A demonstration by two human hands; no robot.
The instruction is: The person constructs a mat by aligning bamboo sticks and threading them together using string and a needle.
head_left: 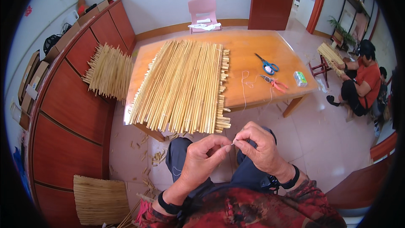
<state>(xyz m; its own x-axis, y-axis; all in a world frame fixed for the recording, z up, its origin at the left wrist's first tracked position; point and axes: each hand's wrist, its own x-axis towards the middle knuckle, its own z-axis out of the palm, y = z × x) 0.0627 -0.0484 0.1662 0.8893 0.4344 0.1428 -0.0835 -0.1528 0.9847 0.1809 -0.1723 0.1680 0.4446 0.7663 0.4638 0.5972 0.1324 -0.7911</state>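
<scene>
My left hand and my right hand meet above my lap, thumb and forefinger of each pinched together. Between the fingertips shows a tiny bit of thin white thread; most of it is hidden by the fingers. A loop of pale thread lies over my left thigh. Just beyond the hands, a mat of straw-coloured reed stalks lies on the wooden table, its near ends reaching past the table edge. Neither hand touches it.
On the table's right lie blue-handled scissors, red-handled pliers, loose thread and a small green-and-white box. More stalk mats lean by the red cabinets. Offcuts litter the floor. A co-worker sits at right.
</scene>
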